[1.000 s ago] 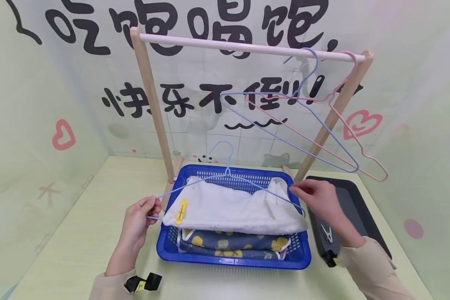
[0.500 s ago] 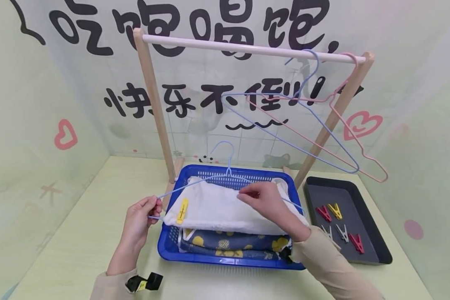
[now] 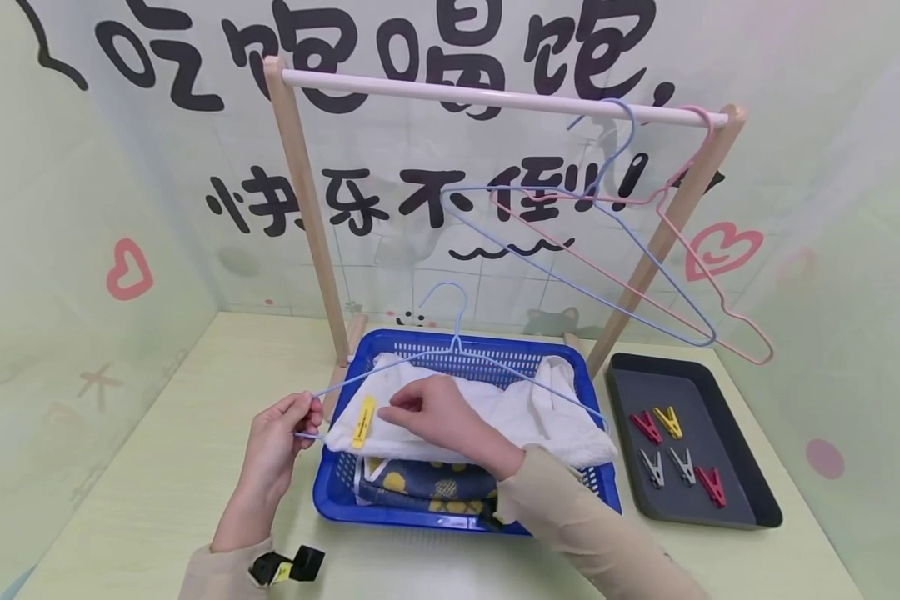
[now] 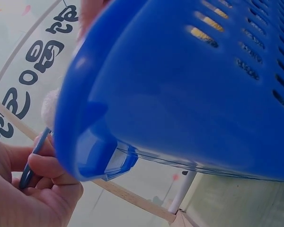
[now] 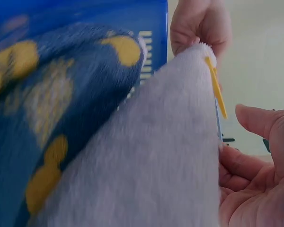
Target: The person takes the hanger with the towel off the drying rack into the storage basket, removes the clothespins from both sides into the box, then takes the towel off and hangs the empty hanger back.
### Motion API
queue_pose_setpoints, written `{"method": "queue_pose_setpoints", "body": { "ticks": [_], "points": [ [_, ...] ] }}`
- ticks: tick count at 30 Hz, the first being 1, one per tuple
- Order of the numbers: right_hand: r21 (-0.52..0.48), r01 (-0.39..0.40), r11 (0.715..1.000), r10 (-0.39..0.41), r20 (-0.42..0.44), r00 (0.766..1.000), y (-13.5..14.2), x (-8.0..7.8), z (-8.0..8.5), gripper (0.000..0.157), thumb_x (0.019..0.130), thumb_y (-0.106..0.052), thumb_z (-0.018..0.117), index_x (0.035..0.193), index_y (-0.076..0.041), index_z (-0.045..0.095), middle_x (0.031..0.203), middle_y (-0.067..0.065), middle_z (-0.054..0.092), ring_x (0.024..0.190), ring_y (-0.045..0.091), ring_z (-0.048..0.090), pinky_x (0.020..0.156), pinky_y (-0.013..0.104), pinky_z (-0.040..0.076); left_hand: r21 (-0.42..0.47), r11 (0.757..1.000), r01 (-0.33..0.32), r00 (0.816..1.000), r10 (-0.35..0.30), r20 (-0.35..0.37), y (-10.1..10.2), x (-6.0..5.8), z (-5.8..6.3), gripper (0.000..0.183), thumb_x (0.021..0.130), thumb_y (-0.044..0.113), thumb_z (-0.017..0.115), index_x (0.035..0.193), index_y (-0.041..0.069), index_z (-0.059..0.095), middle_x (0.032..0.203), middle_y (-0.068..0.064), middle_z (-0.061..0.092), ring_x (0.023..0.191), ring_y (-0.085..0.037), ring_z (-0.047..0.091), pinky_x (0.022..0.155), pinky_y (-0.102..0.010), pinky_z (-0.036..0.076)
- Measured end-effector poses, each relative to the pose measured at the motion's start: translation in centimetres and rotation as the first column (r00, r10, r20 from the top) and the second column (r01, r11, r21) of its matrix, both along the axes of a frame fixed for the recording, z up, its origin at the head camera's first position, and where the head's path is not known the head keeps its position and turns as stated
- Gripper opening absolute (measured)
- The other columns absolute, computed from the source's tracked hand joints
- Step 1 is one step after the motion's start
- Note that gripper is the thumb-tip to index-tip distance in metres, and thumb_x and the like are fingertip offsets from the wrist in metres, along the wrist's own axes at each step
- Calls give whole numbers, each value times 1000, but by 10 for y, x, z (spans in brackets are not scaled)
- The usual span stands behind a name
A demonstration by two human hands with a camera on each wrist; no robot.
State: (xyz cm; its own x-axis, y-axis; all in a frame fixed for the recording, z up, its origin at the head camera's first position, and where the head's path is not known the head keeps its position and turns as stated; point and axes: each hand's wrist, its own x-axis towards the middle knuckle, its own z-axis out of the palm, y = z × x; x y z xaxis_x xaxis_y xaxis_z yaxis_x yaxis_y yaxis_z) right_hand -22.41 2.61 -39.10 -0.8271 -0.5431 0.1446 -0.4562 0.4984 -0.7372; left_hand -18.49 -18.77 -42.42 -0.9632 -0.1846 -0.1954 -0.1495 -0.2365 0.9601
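Observation:
My left hand (image 3: 281, 429) grips the left corner of a blue hanger (image 3: 390, 367), whose hook points up toward the back wall. In the left wrist view, fingers and thumb close round the hanger's bar (image 4: 35, 156). A white towel (image 3: 450, 421) hangs folded on the hanger over the blue basket (image 3: 468, 523). Near its left end sits a yellow clothespin (image 3: 363, 422). My right hand (image 3: 442, 417) hovers over the towel with its fingertips just right of that clothespin. The right wrist view shows its thumb apart from the fingers, with nothing between them.
A blue cloth with yellow flowers (image 3: 427, 487) lies in the basket. To the right, a dark tray (image 3: 742, 492) holds several clothespins. Behind stands a wooden rack with a white rail (image 3: 457, 89), carrying a blue hanger (image 3: 532, 258) and a pink hanger (image 3: 720, 287).
My right hand has moved left from the hanger's right end, across the towel, to beside the yellow clothespin. The left hand keeps its grip on the hanger.

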Motion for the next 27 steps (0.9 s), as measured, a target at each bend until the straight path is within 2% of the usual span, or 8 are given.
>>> {"method": "queue_pose_setpoints", "body": {
  "ticks": [7, 18, 24, 27],
  "points": [
    [37, 30, 999, -32, 63, 997, -21, 0, 1, 22, 87, -25, 68, 92, -4, 74, 74, -1, 68, 62, 6, 52, 59, 17, 43, 2, 1000, 3, 1000, -3, -9, 1, 0, 0, 37, 100, 17, 44, 69, 18, 62, 62, 6, 54, 55, -5, 49, 47, -15, 37],
    [56, 85, 995, -92, 145, 985, -27, -1, 3, 22, 86, -25, 69, 89, -3, 74, 66, -3, 64, 55, 6, 49, 51, 17, 37, 9, 1000, 8, 1000, -8, -16, -1, 1, 0, 39, 101, 17, 44, 67, 19, 63, 62, 6, 54, 55, -4, 49, 47, -15, 37],
    [3, 138, 990, -134, 246, 960, -29, 1, 4, 18, 84, -22, 71, 84, -4, 73, 64, -1, 64, 54, 8, 56, 47, 19, 38, 9, 1000, 9, 1000, -9, -16, 0, 1, 0, 38, 100, 18, 44, 68, 19, 63, 62, 6, 55, 55, -4, 49, 47, -15, 37],
    [-44, 170, 985, -149, 294, 944, -29, 2, 5, 16, 83, -20, 72, 84, -5, 72, 67, -1, 64, 56, 10, 58, 50, 20, 43, 10, 1000, 9, 1000, -8, -19, 0, 1, 0, 38, 101, 17, 44, 68, 19, 63, 62, 6, 55, 55, -4, 49, 47, -15, 37]
  ]
}}
